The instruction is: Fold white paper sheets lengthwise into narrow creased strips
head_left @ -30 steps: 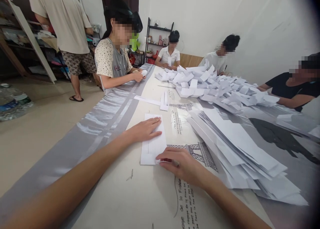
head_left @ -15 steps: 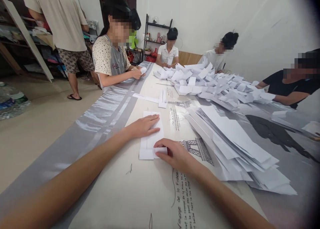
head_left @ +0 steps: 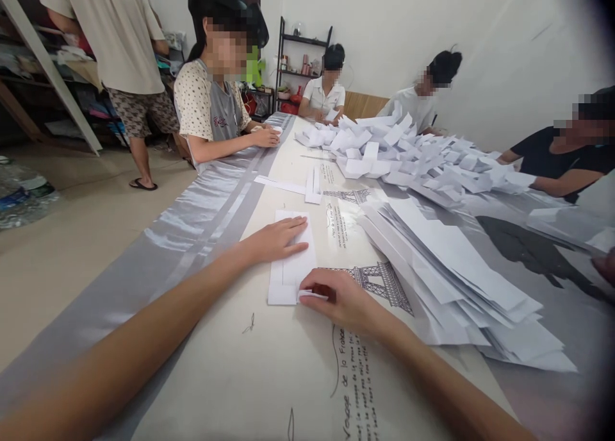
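A white sheet of paper lies lengthwise on the patterned table cover before me. My left hand rests flat across its upper part, fingers stretched out and slightly spread. At the near right corner, my right hand is closed, thumb and forefinger pinching a small folded paper flap. The fingers partly hide this flap, and I cannot tell whether it belongs to the sheet or is a separate piece. Beyond the sheet lie a folded paper piece and a narrow paper strip.
A stack of long white paper sheets lies to my right. Behind it spreads a large heap of folded papers. Several people sit around the table; one person at the left handles something white. Another person stands behind.
My right hand has moved slightly right with the pinched flap, which now looks narrower and more edge-on. The left hand stays flat on the sheet. The seated person at the left has lowered their hands.
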Demonstrator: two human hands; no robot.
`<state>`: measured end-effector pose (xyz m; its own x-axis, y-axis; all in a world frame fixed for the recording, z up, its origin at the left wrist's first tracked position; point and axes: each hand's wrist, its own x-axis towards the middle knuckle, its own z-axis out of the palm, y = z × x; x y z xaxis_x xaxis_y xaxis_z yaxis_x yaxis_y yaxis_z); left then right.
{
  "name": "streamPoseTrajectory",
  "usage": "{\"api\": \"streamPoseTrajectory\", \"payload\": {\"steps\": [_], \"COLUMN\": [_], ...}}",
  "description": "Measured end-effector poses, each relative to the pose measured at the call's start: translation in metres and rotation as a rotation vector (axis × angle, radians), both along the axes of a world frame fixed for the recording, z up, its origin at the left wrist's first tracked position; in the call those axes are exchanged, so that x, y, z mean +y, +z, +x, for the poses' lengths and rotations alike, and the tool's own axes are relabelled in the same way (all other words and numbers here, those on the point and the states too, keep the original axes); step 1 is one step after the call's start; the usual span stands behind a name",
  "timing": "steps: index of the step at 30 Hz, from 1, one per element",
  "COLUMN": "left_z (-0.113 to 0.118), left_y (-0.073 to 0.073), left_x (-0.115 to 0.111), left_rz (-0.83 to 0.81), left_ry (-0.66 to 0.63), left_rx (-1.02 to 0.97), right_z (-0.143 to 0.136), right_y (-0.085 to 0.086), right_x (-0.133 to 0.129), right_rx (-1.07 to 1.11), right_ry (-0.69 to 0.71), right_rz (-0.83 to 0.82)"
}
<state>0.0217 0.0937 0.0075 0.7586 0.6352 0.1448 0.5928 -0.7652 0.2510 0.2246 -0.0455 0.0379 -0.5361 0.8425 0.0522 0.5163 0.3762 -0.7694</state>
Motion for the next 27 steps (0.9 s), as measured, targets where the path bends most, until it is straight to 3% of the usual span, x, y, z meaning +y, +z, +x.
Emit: {"api": "streamPoseTrajectory", "payload": {"steps": [4, 16, 24, 27], "left_z": [0.000, 0.000, 0.001, 0.000], "left_y": [0.000, 0.001, 0.003, 0.003], "left_x": [0.000, 0.000, -0.001, -0.002], "left_rz": [-0.014, -0.016, -0.019, -0.019], "left_ry": [0.007, 0.003, 0.005, 0.001], "left_rx": [-0.003, 0.003, 0.026, 0.016], "right_z": [-0.001, -0.010, -0.012, -0.011], "right_y": [0.002, 0.001, 0.001, -0.002], "right_x": [0.000, -0.004, -0.007, -0.009], "right_rx": [-0.041, -0.064, -0.096, -0.131], "right_ry": [0.030, -0.125, -0.125, -0.132], "right_rz": [0.023, -0.046, -0.020, 0.060]}}
